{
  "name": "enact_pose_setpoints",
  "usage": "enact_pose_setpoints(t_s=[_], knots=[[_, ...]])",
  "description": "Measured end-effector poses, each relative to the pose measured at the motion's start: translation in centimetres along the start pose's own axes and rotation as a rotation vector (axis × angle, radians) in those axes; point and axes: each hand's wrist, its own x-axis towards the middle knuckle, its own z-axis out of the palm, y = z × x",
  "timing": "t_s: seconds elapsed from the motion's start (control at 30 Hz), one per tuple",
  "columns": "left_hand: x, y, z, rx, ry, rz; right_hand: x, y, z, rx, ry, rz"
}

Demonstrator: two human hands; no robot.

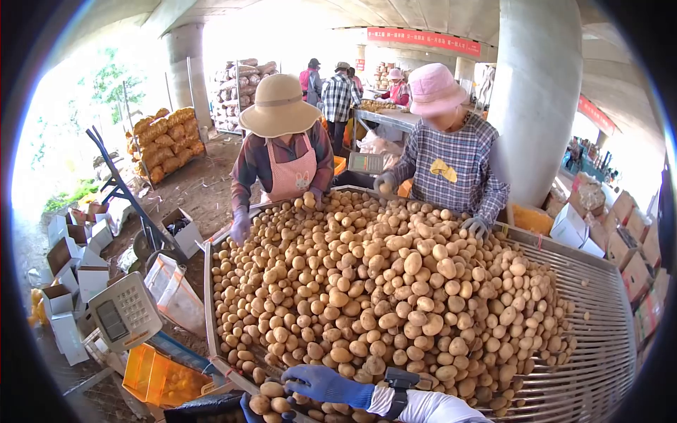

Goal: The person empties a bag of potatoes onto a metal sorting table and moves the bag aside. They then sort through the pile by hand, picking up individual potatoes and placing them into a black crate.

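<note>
A large heap of potatoes [367, 282] covers a slatted metal sorting table [592, 317]. My right hand [328, 388], in a blue knitted glove, reaches leftward over the near edge of the heap. Its fingers are apart and rest by the potatoes at the table's rim, gripping none that I can see. Low in the frame, my left hand [247, 409] shows only as a bit of blue glove. It is cupped around several potatoes [259, 404]; the rest of it is hidden beneath them and by the frame's bottom edge.
Two people in hats [285, 155] [451, 162] handle potatoes across the table. At left stand a scale display [125, 310], an orange crate [166, 377], a hand truck [127, 190] and cardboard boxes [74, 268]. A concrete pillar [536, 106] rises behind the table.
</note>
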Motion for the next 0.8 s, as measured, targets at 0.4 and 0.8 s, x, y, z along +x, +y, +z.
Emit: enact_pose_setpoints(t_s=[0.4, 0.8], knots=[[-9.6, 0.4, -8.9, 0.017, 0.136, 0.145, -3.2, -1.8, 1.6, -0.048, -0.197, -0.110], [-15.0, -1.3, -14.7, -0.175, 0.160, 0.251, -8.2, -0.3, 4.4, -0.335, -0.332, -0.159]])
